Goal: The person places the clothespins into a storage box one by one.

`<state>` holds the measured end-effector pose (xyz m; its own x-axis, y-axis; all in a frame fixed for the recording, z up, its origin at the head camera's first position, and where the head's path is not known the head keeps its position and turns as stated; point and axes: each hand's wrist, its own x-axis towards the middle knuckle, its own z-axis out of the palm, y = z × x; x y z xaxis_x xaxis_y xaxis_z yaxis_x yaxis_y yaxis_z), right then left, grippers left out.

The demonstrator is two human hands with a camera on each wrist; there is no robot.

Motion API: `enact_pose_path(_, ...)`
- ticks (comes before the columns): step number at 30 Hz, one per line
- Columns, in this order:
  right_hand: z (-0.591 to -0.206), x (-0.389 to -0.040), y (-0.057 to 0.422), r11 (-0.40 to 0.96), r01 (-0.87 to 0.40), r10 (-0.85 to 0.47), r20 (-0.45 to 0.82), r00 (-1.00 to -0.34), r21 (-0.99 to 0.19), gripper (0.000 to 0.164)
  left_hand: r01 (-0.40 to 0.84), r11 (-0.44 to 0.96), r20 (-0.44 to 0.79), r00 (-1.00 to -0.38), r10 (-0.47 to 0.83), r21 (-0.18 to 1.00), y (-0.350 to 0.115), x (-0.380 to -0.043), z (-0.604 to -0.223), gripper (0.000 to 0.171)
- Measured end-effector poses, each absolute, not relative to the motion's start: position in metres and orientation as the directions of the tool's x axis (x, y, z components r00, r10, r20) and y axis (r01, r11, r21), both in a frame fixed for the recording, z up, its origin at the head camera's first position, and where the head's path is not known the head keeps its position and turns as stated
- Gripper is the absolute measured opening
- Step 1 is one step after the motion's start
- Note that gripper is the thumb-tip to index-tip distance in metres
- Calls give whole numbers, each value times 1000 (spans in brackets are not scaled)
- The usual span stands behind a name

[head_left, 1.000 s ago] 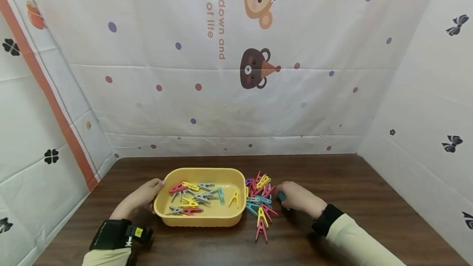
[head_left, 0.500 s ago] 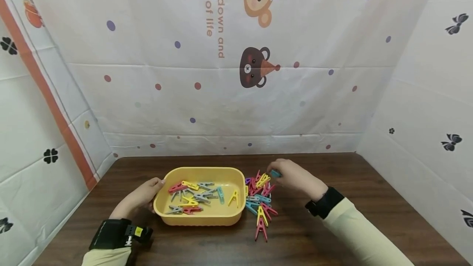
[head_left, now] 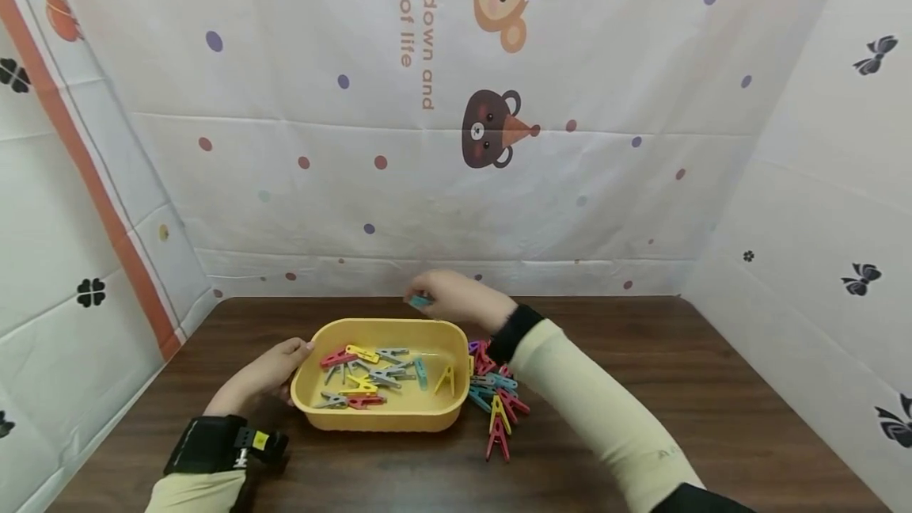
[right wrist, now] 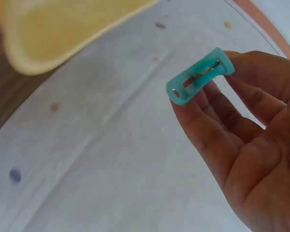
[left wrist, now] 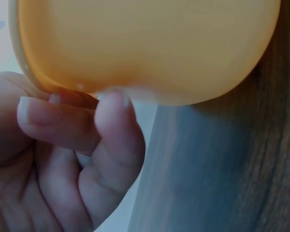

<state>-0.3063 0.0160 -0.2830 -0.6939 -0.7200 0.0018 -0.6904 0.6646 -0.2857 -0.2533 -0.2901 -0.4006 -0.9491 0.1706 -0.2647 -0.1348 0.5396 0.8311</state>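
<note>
Just past the far side of the tub (head_left: 385,422), a blue peg (head_left: 420,302) is up in the right hand (head_left: 459,295)!
Head view: the left hand (head_left: 267,372) is clamped on the tub's left end; red, yellow, grey and blue pegs (head_left: 385,374) lie scattered inside; just right of the tub, a pile (head_left: 499,382) of more pegs sits on the table (head_left: 712,386), partly hidden by the right sleeve (head_left: 598,410); over to the left wrist, fingers curl at the tub's rim, brown tabletop alongside; now the right wrist, thumb and fingers pinching that peg between them, metal spring showing, the tub's corner apart from it at upper left, dotted cloth (right wrist: 111,159) behind.
</note>
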Motion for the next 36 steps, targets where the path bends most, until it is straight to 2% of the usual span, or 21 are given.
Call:
enact_pose_path(8, -314, -317, -51, 656, -735, -754, -97, -650, -173, 30, -133, 538, -264, -949, 175, 833, -292, -252, -404, 41)
enact_pose_path(15, -343, -315, -83, 693, -699, -721, -190, -666, -177, 31, -138, 550, -265, -951, 158, 824, -289, -255, -405, 43)
enact_pose_path(21, -363, -314, -86, 716, -668, -697, -254, -671, -202, 31, -134, 542, -264, -950, 169, 830, -287, -258, -403, 42)
enact_pose_path(27, -372, -314, -81, 697, -692, -715, -256, -651, -187, 29, -132, 541, -264, -949, 174, 830, -289, -260, -401, 41)
enact_pose_path(31, -371, -311, -80, 698, -693, -711, -282, -644, -180, 30, -134, 538, -263, -950, 169, 832, -291, -260, -402, 41)
enact_pose_path(36, -361, -304, -75, 713, -678, -685, -381, -621, -178, 26, -131, 541, -262, -950, 171, 830, -293, -259, -404, 40)
